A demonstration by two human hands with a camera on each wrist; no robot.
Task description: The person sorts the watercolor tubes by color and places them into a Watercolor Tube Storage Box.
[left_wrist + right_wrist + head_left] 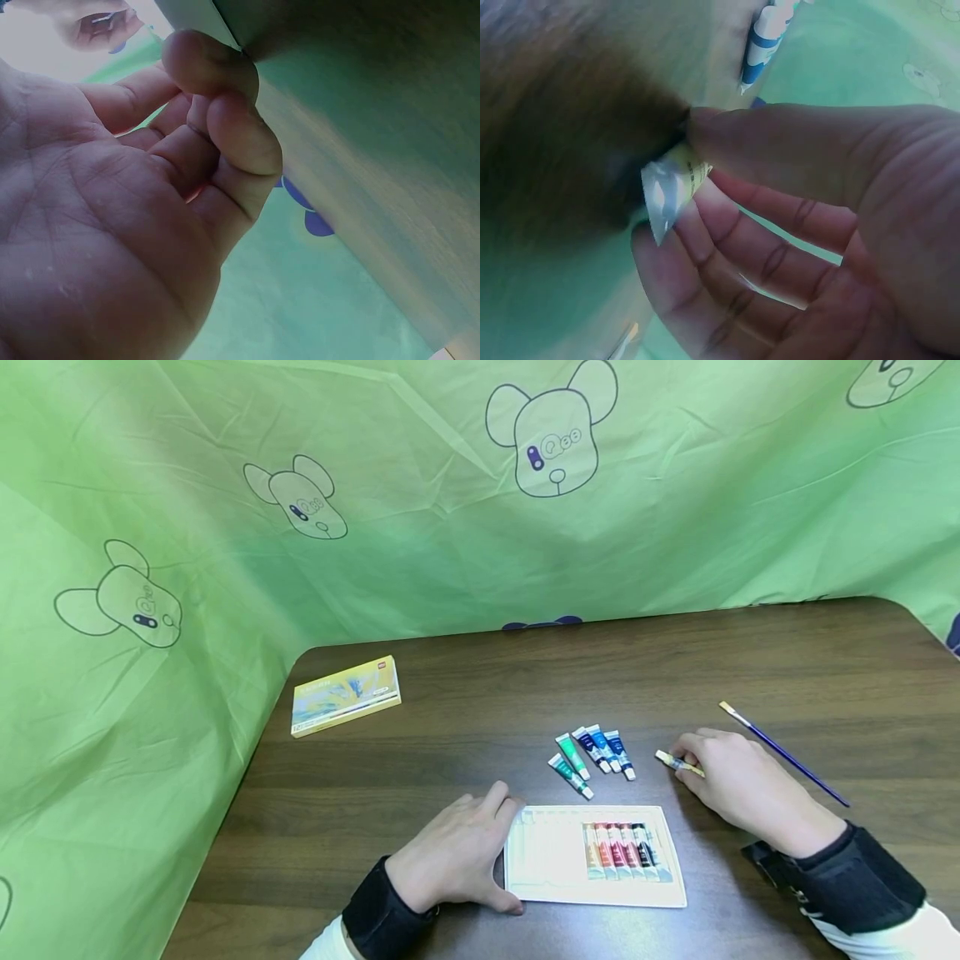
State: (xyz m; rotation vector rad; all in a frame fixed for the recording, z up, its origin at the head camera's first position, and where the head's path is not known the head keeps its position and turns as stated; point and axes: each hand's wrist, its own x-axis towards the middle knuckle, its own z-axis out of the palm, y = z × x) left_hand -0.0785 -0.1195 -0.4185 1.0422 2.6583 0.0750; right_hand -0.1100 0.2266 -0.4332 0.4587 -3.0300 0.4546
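Pinched between thumb and fingertips, a small yellow paint tube [679,764] lies low on the dark wooden table [750,660] in the grip of the right hand [738,785]. Its pale cap points left toward the loose tubes, and the right wrist view shows its flat crimped silver tail [660,199] with small dark print on the yellow body, poking out between thumb and forefinger.

Nearest the person, the left hand [457,856] rests on the left edge of a shallow white plastic tray [547,860], thumb along the front corner and fingers curled lightly against the rim; from the left wrist view the fingertips [240,142] press against a pale edge. Inside the tray's right half a row of paint tubes [626,852] in orange, reds, black and white lies side by side, while the left half shows bare slots.

Just beyond the tray, five green and blue paint tubes [592,758] lie loose on the table, caps toward the person. To the right of the right hand lies a thin blue-handled paintbrush [783,753], set diagonally. Farther back on the left sits a flat yellow cardboard box [345,695]. Behind everything hangs a green cloth printed with bear outlines [480,485].
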